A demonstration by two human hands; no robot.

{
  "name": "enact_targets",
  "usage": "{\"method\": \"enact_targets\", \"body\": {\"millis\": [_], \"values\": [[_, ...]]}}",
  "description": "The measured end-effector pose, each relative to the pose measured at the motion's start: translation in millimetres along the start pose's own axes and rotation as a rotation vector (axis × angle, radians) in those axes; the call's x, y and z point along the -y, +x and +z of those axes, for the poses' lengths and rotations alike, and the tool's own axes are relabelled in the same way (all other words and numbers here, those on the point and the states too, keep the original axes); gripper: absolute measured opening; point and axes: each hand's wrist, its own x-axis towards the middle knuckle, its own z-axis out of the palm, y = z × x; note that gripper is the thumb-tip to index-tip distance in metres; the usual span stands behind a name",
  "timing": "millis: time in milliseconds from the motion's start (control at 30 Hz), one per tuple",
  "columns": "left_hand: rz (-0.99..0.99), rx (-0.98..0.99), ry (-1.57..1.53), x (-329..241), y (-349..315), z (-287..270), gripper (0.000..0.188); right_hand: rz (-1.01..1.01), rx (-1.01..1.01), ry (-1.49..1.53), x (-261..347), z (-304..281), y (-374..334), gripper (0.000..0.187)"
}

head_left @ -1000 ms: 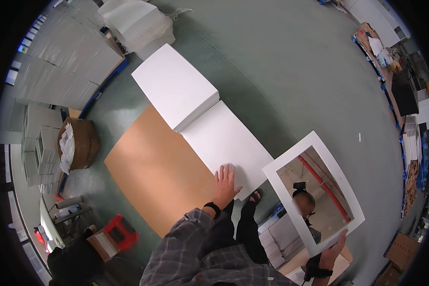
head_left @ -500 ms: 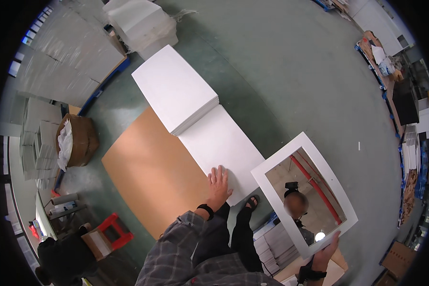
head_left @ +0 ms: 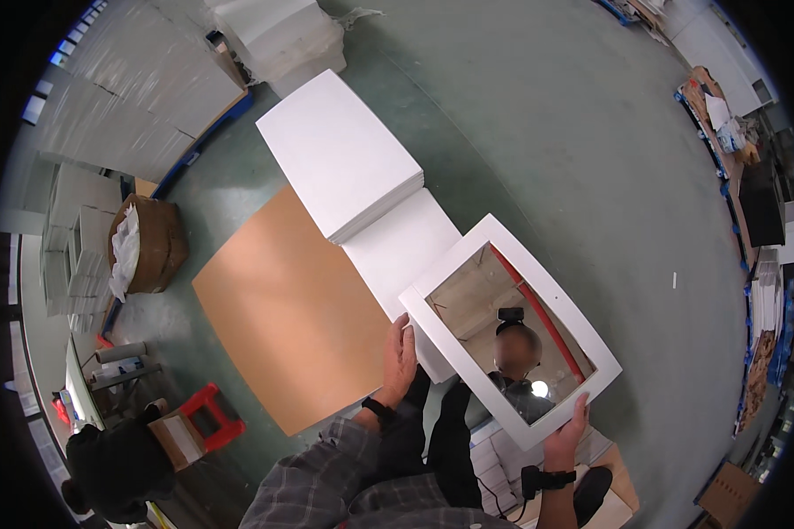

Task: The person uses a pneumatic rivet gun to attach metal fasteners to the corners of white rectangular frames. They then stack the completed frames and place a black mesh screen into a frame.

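A white-framed rectangular mirror (head_left: 470, 365) is tilted in front of me, its glass reflecting a ceiling, a red pipe and a wearer with a head camera. My right hand (head_left: 565, 435) grips the frame's near right edge, thumb on the front face. My left hand (head_left: 398, 363) has its fingers stretched out by the frame's left corner; whether they touch it I cannot tell. Beneath the mirror's left side lies a low white panel (head_left: 406, 242), partly hidden. Just beyond it rises a stack of white panels (head_left: 340, 154).
A brown board (head_left: 282, 309) lies on the floor to the left. Farther left are a round carton (head_left: 157, 245), wrapped stacks (head_left: 141, 88) and a red stool (head_left: 213, 416) near a person in black (head_left: 119, 472). Another white stack (head_left: 494, 463) stands near my legs. Loaded pallets line the right.
The mirror has moved left, over the low white panel, with my right hand on it. My left hand has lifted off that panel and turned upright beside the frame's corner.
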Motion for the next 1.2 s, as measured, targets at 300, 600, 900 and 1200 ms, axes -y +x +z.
{"method": "enact_targets", "body": {"millis": [300, 600, 900, 1200], "values": [[-0.165, -0.203, -0.297, 1.5, 40.6, -14.9, 0.067, 0.202, 0.093, 0.063, -98.3, 40.4, 4.7, 0.051], [-0.155, -0.247, -0.286, 5.0, 91.5, -48.5, 0.06, 0.292, 0.126, 0.117, -150.5, 81.5, 25.7, 0.039], [-0.121, -0.267, -0.225, 12.1, 112.9, -57.6, 0.058, 0.328, 0.122, 0.134, -175.8, 93.9, 42.0, 0.037], [-0.045, -0.356, -0.127, 12.1, 118.2, -51.0, 0.054, 0.41, 0.195, -0.094, -180.1, 96.2, 47.8, 0.045]]}}
